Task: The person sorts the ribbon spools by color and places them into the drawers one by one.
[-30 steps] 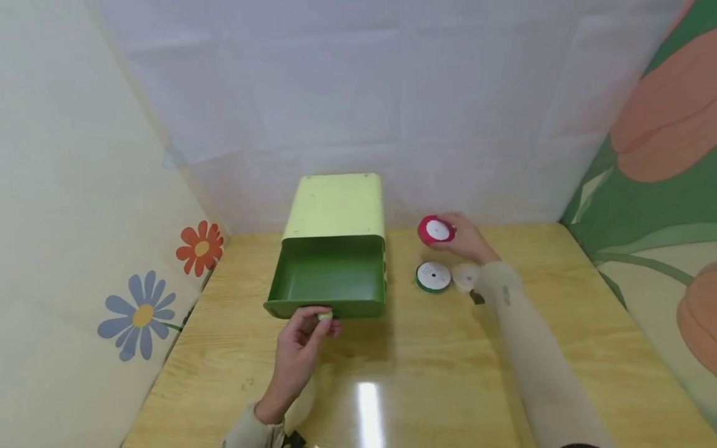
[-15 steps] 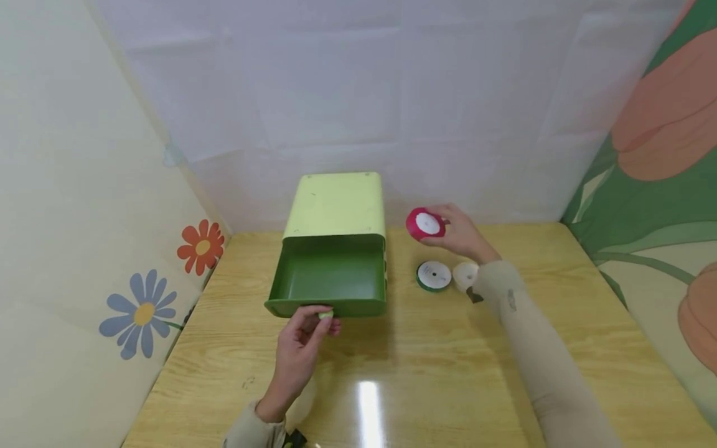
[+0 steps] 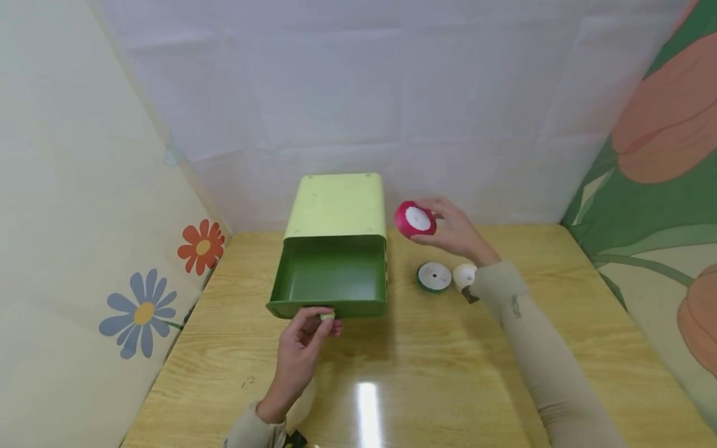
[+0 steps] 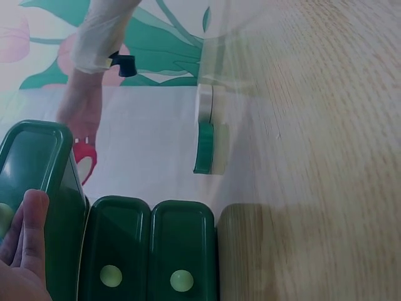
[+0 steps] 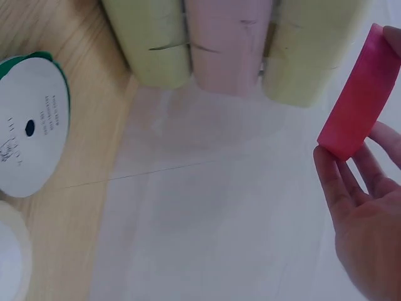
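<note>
My left hand (image 3: 298,358) pinches the pale green knob (image 3: 327,316) of the top drawer (image 3: 364,308), which is pulled out and bare inside. My right hand (image 3: 456,233) grips a red ribbon spool (image 3: 417,218) by its rim, up in the air just right of the cabinet (image 3: 338,205). In the right wrist view, fingers and thumb span the width of the red ribbon (image 5: 358,100). Below that hand, a green ribbon spool (image 3: 434,275) lies flat on the table. Beside it is a white ribbon spool (image 3: 463,275), partly hidden by the right wrist.
Two lower drawers (image 4: 182,232) stay closed in the left wrist view. The cabinet's side shows yellow-green and pink tiers (image 5: 229,47). A white-covered wall (image 3: 336,93) stands behind the wooden table (image 3: 448,373), with flower-painted walls on both sides.
My right hand has carried the red spool left and slightly up, toward the cabinet. The left hand and the drawer have stayed in place.
</note>
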Action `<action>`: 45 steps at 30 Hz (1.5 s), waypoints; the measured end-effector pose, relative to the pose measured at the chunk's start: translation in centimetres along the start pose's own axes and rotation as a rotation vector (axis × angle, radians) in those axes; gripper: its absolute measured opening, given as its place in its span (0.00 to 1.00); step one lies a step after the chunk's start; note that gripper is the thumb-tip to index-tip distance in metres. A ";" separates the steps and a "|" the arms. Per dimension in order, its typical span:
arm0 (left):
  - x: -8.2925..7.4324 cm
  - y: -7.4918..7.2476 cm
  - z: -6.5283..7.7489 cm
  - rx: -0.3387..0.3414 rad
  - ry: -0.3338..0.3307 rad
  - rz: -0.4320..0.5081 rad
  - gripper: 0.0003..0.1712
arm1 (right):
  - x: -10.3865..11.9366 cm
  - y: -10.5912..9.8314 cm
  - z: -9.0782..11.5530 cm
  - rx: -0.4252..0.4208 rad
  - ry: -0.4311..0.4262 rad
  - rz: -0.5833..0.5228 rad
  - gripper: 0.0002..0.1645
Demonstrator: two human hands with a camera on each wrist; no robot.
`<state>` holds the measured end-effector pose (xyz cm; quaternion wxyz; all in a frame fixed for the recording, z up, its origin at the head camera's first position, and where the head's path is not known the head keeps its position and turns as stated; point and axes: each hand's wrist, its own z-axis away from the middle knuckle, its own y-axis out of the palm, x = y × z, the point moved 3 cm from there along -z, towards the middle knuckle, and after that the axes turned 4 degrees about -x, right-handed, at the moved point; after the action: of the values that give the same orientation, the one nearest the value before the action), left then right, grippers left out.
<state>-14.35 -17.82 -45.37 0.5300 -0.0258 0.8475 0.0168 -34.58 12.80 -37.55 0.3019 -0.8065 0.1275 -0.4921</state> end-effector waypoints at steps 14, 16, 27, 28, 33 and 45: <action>-0.1 -0.1 0.0 0.023 0.012 -0.008 0.10 | 2.7 -0.5 -0.1 -0.018 -0.102 -0.035 0.46; -0.1 0.0 0.0 0.021 0.008 -0.008 0.10 | 3.2 -0.5 0.0 -0.025 -0.120 -0.055 0.45; -0.1 -0.1 0.0 0.025 0.017 0.000 0.10 | 7.0 -0.1 0.6 -0.009 -0.223 -0.080 0.46; -0.1 0.0 0.0 0.025 0.019 0.000 0.10 | 7.3 0.1 0.7 -0.005 -0.235 -0.079 0.46; -0.1 0.0 0.1 0.020 0.013 -0.007 0.10 | 8.6 1.1 1.3 0.029 -0.278 -0.072 0.46; 0.0 -0.1 0.1 0.019 0.003 -0.018 0.09 | 11.0 4.5 1.4 0.130 -0.338 -0.029 0.47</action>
<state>-14.23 -17.90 -45.39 0.5290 -0.0286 0.8481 0.0041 -27.64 4.22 -32.91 0.3634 -0.8582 0.0311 -0.3613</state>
